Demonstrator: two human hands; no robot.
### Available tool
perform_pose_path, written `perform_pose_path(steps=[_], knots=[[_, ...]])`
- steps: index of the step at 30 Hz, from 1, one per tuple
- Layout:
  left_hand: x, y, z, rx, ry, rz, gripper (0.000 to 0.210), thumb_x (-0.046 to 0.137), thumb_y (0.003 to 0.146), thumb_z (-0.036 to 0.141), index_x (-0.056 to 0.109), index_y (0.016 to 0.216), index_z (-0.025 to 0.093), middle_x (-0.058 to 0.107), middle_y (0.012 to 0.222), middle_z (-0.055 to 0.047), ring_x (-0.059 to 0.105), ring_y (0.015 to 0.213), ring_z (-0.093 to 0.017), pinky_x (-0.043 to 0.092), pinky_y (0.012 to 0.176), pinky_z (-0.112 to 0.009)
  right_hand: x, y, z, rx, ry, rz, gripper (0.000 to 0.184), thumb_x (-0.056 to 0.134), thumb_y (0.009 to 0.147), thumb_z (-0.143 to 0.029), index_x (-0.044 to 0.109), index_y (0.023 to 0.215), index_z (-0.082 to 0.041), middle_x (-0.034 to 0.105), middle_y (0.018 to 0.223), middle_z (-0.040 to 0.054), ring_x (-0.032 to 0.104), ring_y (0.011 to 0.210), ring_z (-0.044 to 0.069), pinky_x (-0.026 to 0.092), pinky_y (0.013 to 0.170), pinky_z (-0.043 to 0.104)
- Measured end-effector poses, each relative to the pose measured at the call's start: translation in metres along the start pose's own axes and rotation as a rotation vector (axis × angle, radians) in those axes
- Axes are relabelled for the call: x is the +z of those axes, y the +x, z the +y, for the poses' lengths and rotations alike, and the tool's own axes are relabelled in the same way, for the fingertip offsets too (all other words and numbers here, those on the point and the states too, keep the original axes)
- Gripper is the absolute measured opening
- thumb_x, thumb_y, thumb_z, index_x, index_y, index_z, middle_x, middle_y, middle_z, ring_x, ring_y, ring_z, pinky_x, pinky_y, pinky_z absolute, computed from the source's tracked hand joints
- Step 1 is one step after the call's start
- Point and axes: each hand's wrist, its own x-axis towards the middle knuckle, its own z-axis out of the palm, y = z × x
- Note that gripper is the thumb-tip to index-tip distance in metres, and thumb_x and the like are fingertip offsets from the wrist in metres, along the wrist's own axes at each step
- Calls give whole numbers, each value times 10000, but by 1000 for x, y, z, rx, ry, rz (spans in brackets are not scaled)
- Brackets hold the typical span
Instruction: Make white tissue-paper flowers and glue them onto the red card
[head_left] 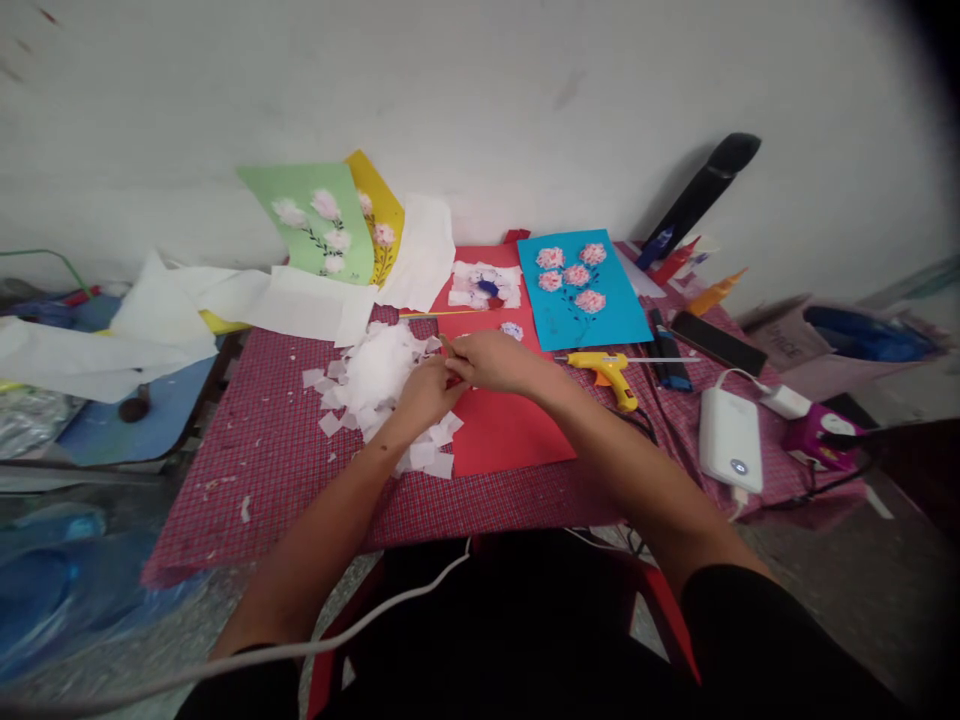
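Note:
Over the left edge of a red paper sheet (510, 430), my left hand (430, 388) and my right hand (486, 360) meet, fingers closed together. Whatever they pinch between them is too small and covered to make out. Under and beside my left hand spreads a heap of small white paper squares (379, 370). A little paper flower with blue-tinged edges (512, 330) lies on the red sheet just beyond my right hand. Farther back on it rests a pad of white tissue (465, 285) stained blue and red.
A blue card with paper flowers (559, 315) lies at the back right, near a yellow glue gun (611, 368). Green (262, 195) and yellow (386, 200) flower cards lean on the wall. A white power bank (731, 430) sits right; a white cable (360, 612) crosses in front.

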Motion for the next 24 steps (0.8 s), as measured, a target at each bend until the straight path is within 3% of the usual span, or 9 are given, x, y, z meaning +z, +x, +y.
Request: perform_pose_path(steps=[4, 16, 24], knots=[[1, 1, 0, -13, -22, -3, 193, 738, 853, 240, 686, 670, 207, 664, 827, -84, 618, 835, -253, 505, 846, -405, 4, -1, 4, 0, 1, 9, 390, 474, 1109, -366, 735, 870, -199, 747, 832, 91, 586, 706, 201, 261, 612, 345], [2, 0, -5, -11, -4, 2, 119, 695, 868, 191, 717, 751, 199, 658, 859, -92, 627, 856, -272, 499, 860, -429, 3, -4, 8, -22, 6, 0, 391, 489, 1100, -333, 730, 828, -189, 738, 802, 83, 550, 668, 188, 245, 609, 345], [-27, 0, 3, 4, 63, -42, 120, 641, 838, 164, 747, 810, 213, 700, 834, -58, 635, 816, -224, 479, 776, -344, 4, -7, 11, -28, 52, -1, 318, 520, 1065, -305, 712, 840, -188, 718, 794, 67, 540, 684, 181, 250, 619, 329]])
